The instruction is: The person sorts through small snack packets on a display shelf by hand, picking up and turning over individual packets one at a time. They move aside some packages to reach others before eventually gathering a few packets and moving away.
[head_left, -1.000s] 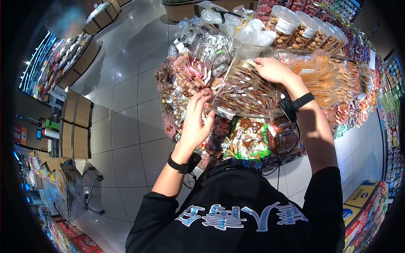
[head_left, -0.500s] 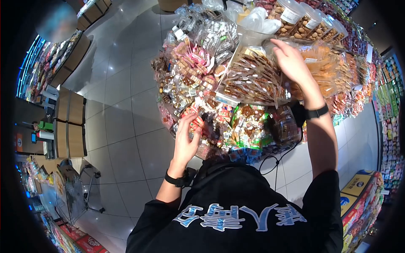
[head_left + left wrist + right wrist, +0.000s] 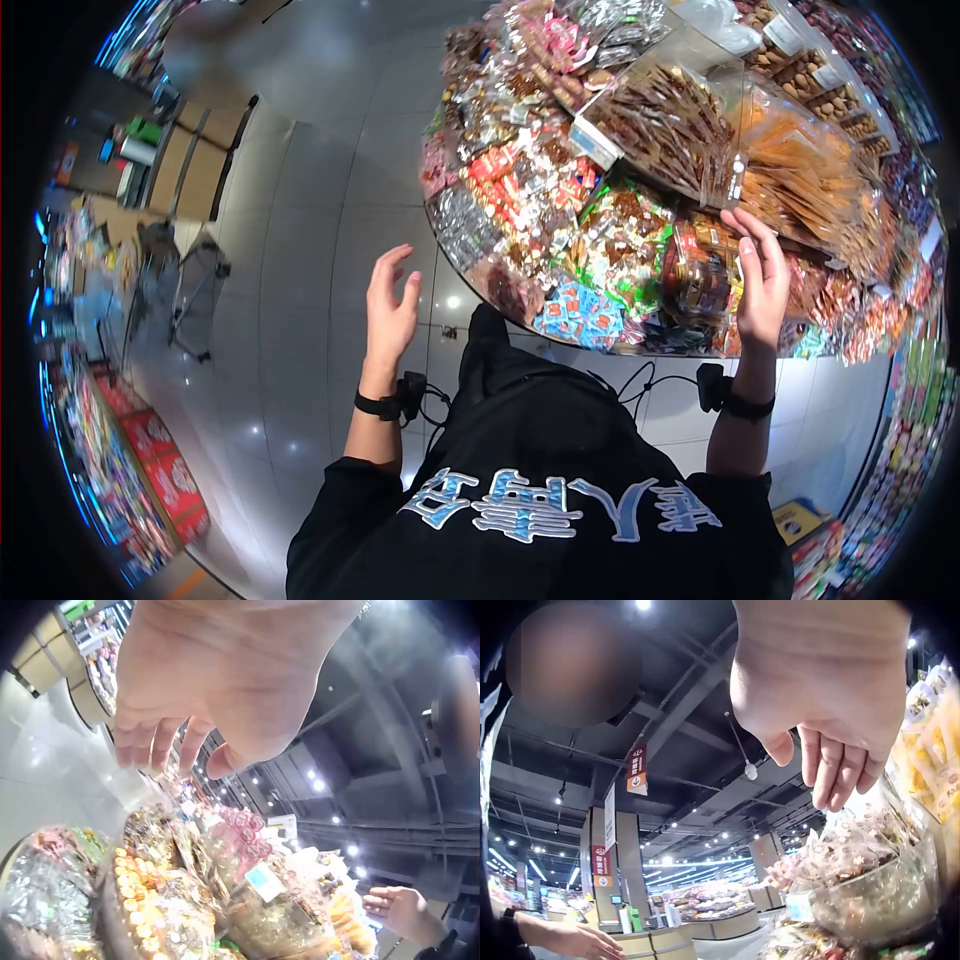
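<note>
My left hand [image 3: 388, 318] is held over the floor, left of the round snack display, with relaxed fingers and nothing in it. The left wrist view shows the same hand [image 3: 217, 682] with its fingers hanging loosely. My right hand [image 3: 764, 300] is at the display's near right side, fingers extended and empty. It overlaps clear packs of brown food [image 3: 700, 265] in the head view. Beyond it stand a clear bin of brown wrapped snacks [image 3: 665, 125] and a pile of orange wrapped snacks [image 3: 805, 180]. In the right wrist view the right hand's fingers [image 3: 832, 769] point down above bagged snacks.
Blue packets [image 3: 580, 312] lie at the display's near edge. Red-wrapped candies [image 3: 495, 170] sit to the left. Tubs of nuts [image 3: 790, 70] line the back. A shopping cart [image 3: 190, 290] stands on the tiled floor, near a wooden counter [image 3: 195, 150].
Both hands have drawn back toward the body: the left off the candies and out over the floor, the right from the snack bin to the near edge. The head view has shifted.
</note>
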A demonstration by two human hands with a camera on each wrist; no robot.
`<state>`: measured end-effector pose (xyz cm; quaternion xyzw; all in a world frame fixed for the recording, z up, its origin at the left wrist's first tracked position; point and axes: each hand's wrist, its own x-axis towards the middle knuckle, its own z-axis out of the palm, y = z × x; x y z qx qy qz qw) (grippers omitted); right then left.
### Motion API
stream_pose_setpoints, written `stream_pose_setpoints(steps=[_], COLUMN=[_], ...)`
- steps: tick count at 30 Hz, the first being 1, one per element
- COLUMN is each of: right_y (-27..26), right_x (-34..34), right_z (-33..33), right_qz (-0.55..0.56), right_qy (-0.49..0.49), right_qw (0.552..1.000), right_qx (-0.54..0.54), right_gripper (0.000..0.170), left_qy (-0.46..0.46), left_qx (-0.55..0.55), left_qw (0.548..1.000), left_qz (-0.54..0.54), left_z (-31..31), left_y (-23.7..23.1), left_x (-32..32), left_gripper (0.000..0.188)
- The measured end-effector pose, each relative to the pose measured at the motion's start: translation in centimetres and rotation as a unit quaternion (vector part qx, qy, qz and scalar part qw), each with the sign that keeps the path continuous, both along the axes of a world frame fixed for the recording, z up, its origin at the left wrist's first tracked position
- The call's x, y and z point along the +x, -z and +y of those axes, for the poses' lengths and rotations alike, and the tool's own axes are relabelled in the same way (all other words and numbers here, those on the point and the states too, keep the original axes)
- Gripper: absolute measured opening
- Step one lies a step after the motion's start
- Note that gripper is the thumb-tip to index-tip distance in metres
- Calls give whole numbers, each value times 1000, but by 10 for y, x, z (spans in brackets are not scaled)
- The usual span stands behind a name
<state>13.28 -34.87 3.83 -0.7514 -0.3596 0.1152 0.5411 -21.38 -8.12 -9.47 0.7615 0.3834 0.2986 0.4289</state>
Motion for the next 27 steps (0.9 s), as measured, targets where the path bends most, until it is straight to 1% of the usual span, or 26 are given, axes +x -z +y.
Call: stream_pose_setpoints(steps=[1,4,6,8,10,11,16,18,19,21,23,25,26,27], right_y=[5,18,28,40,47,62,99,117,128,156,201,232,238,256], right_x=[-2,-14,-23,-33,-44,-43,-73,-92,-102,-131,-164,-206,-233,-252], right_z=[-9,-34,-47,-57,-60,-62,-52,-41,-34,-17,-1,14,24,31], right_qz=[19,16,13,41,76,36,96,119,144,191,167,142,119,99], right_qy=[-21,-61,-77,-100,-125,-163,-214,-238,-251,-275,-292,-308,-312,-331], right_qw=[1000,997,995,991,984,982,967,959,950,931,924,915,901,885], right_qx=[5,-34,-68,-84,-103,-93,-96,-102,-114,-147,-180,-220,-276,-312], right_gripper=[34,35,36,36,36,35,35,34,33,32,30,30,29,31], left_qy=[-30,-102,-133,-160,-181,-193,-233,-185,-161,-45,43,177,240,258], left_qx=[-13,-29,-36,-39,-41,-39,-28,-133,-184,-191,-170,-81,-11,-36], left_qw=[999,994,990,986,983,980,972,971,962,971,967,937,925,911], left_qz=[-2,2,9,10,5,8,18,-73,-118,-135,-186,-289,-293,-320], left_z=[-17,-69,-102,-128,-148,-156,-181,-185,-187,-193,-204,-196,-181,-171], left_y=[4,10,7,1,-1,-3,-7,-17,-28,-84,-144,-166,-177,-179], left_x=[-15,-54,-75,-98,-121,-131,-176,-192,-200,-212,-224,-244,-252,-268], left_gripper=[34,34,34,33,33,33,32,33,34,35,34,36,37,26])
